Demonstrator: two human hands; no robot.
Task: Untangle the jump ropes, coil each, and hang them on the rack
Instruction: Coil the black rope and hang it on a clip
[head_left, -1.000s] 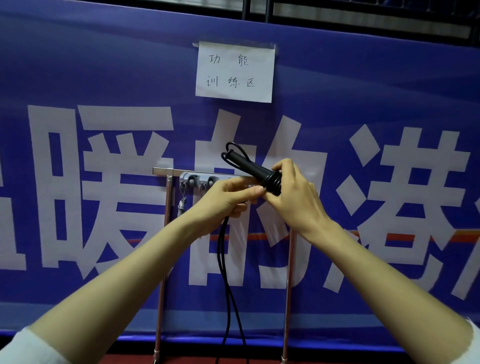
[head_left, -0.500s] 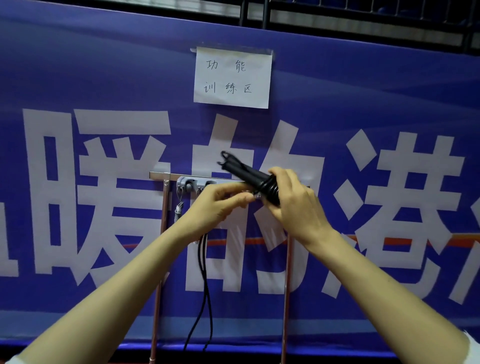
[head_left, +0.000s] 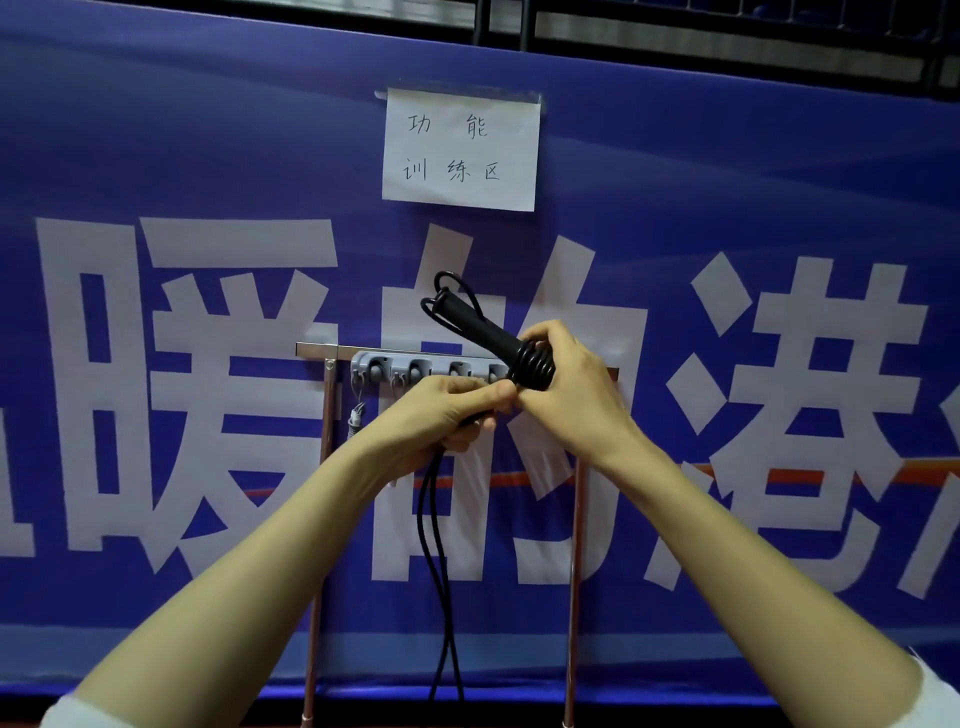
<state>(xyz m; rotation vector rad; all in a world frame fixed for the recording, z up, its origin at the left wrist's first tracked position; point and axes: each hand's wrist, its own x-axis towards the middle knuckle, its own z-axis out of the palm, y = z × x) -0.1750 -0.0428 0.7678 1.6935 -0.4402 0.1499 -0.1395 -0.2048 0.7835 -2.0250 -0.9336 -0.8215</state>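
A black jump rope's two handles (head_left: 478, 325) point up and to the left in front of the rack. Several turns of black cord (head_left: 532, 364) are wound round their lower part. My right hand (head_left: 569, 389) grips the handles at those turns. My left hand (head_left: 441, 410) pinches the cord just below them, and two black strands (head_left: 434, 545) hang from it toward the floor. The rack's grey hook strip (head_left: 415, 366) sits on a metal bar directly behind my hands.
The rack stands on two thin metal posts (head_left: 324, 467) before a blue banner with large white characters. A small silvery clip (head_left: 356, 418) hangs from the leftmost hook. A white paper sign (head_left: 460, 150) is taped above. Black railing runs along the top.
The hanging strands have swung back toward the middle under my left hand. Both hands stay together at the handles, which tilt a little more upright than before.
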